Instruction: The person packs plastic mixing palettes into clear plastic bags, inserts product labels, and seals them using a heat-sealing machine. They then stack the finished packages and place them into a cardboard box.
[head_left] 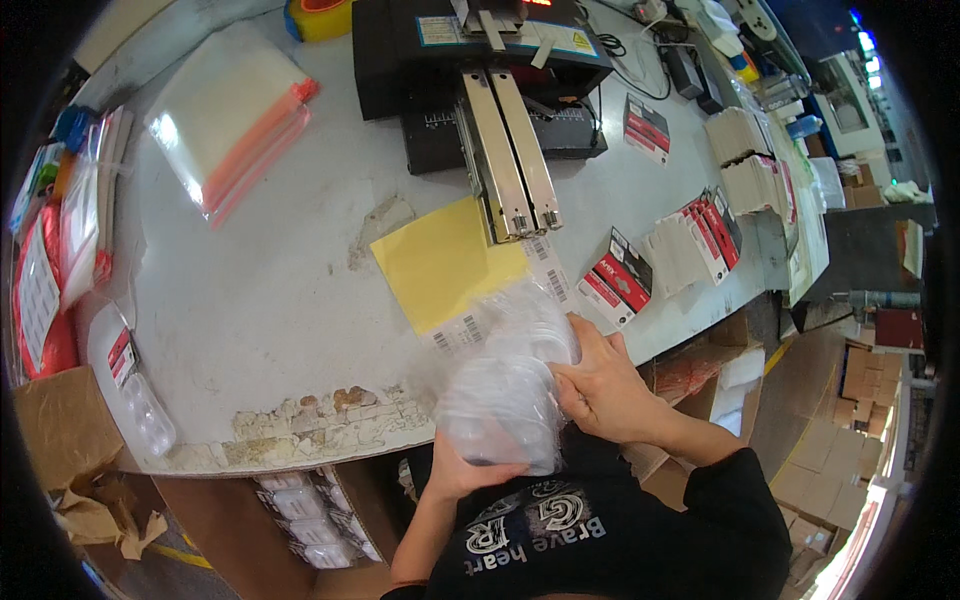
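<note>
Between my two hands is a stack of clear plastic blister shells (510,390), loosely wrapped in thin clear film, held just over the table's front edge. My left hand (465,468) grips the stack from below at its near end, the thumb lying along it. My right hand (600,390) is closed on the far right side of the stack, with the thumb pressed against the shells. Just beyond the stack lie a yellow sheet (440,260) and white barcode label strips (547,272), which the film partly covers.
A black bench machine (400,60) with two metal rails (508,150) stands at the back. Red-and-black cards (620,278) lie to the right, clear bags (235,120) at the back left. At left rests a carded blister pack (148,415). An open carton (230,530) of packs sits below.
</note>
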